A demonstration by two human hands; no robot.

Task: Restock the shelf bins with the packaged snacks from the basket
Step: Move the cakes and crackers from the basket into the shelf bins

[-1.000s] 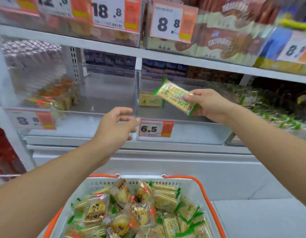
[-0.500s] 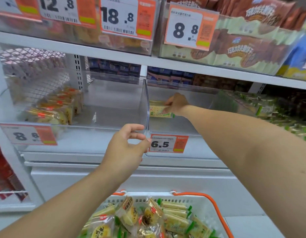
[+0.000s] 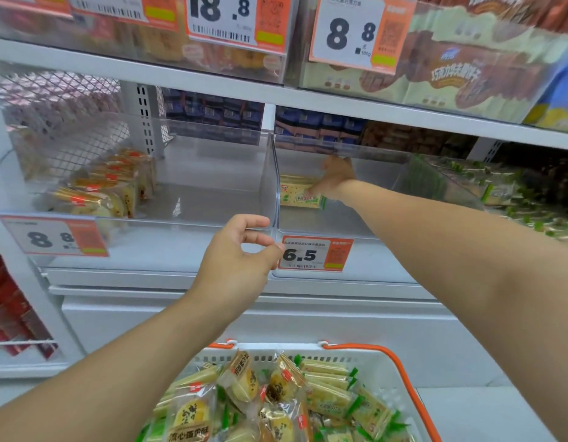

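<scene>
Basket [image 3: 400,362] is seen nearest, low centre, white with an orange rim, heaped with wrapped snacks [image 3: 324,397]: green-edged cracker packs and clear-wrapped yellow cakes.

Left hand [image 3: 235,260] is held above the basket, in front of the divider [image 3: 271,180] where the two clear bins meet. Fingers are loosely curled, thumb near fingertips, nothing gripped. Contact with the bin lip can't be confirmed.

Right hand [image 3: 335,180] is reached deep into the 6.5 bin [image 3: 356,224], past the price tag [image 3: 314,253]. It is laid on the right end of a cracker pack [image 3: 300,194], which lies flat on the bin floor against the divider, towards the back. Whether the pack is gripped or only touched can't be told; the fingers are hidden and blurred.

Left bin [image 3: 212,202] holds a few cake packs [image 3: 107,186] at its far left only. Both bins are judged nearly unfilled, so most of the stock is left in the basket.

Risks, as judgements:
- Pack could be dragged forward on withdrawal if not let go cleanly.
- Forearm lies over the bin's front lip; the bin could be nudged or tipped.
- Basket stock is mixed; cakes could be dropped into the cracker bin if picked without a look.
</scene>
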